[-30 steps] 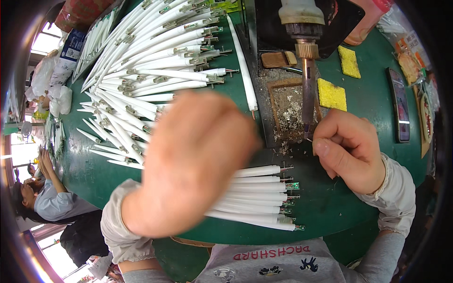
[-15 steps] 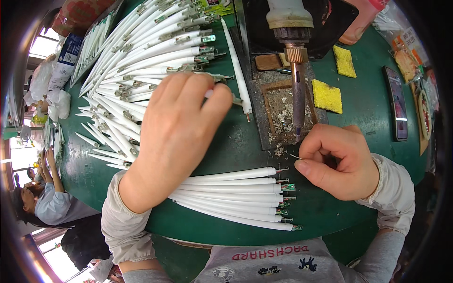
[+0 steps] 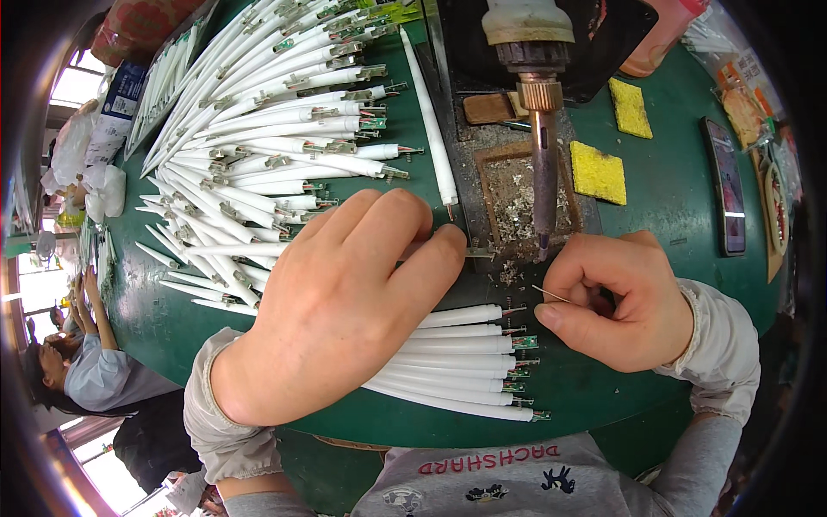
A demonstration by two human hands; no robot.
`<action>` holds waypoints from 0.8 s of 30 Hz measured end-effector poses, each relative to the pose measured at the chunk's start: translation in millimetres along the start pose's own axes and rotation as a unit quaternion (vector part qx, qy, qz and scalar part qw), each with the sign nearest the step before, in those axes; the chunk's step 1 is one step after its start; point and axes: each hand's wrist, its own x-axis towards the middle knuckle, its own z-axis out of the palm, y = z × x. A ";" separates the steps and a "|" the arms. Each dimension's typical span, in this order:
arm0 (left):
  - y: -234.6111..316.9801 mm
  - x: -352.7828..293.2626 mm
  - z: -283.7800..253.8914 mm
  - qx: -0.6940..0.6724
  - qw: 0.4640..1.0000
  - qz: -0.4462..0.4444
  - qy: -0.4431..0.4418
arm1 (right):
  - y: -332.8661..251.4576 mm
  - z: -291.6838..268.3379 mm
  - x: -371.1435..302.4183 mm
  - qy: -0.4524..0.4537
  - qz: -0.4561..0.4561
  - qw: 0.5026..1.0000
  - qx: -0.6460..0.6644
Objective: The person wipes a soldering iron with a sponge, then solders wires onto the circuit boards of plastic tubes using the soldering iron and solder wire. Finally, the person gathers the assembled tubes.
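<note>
My left hand (image 3: 340,302) is closed on a white tapered stick, mostly hidden by the fingers; its metal end (image 3: 480,253) pokes out on the right, close to the soldering iron (image 3: 544,164). The iron hangs tip-down over a tray of solder scraps (image 3: 493,194). Between thumb and forefinger, my right hand (image 3: 624,302) pinches a thin solder wire (image 3: 554,295), its free end just below the iron's tip. Below both hands lies a row of white sticks (image 3: 457,362) with small green circuit boards and wires at their right ends.
A large fanned pile of white sticks (image 3: 250,129) covers the left. One lone stick (image 3: 428,121) lies beside the tray. Two yellow sponges (image 3: 598,172) and a phone (image 3: 724,185) are on the right. Other people (image 3: 86,362) sit at far left.
My left hand has moved right and nearer to me from the pile, bringing the stick's metal end close to the iron. My right hand has barely moved.
</note>
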 end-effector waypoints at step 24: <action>22.3 -7.8 -8.0 -0.433 0.884 -0.139 -0.103 | -5.6 6.3 -6.3 -0.016 0.012 0.999 0.029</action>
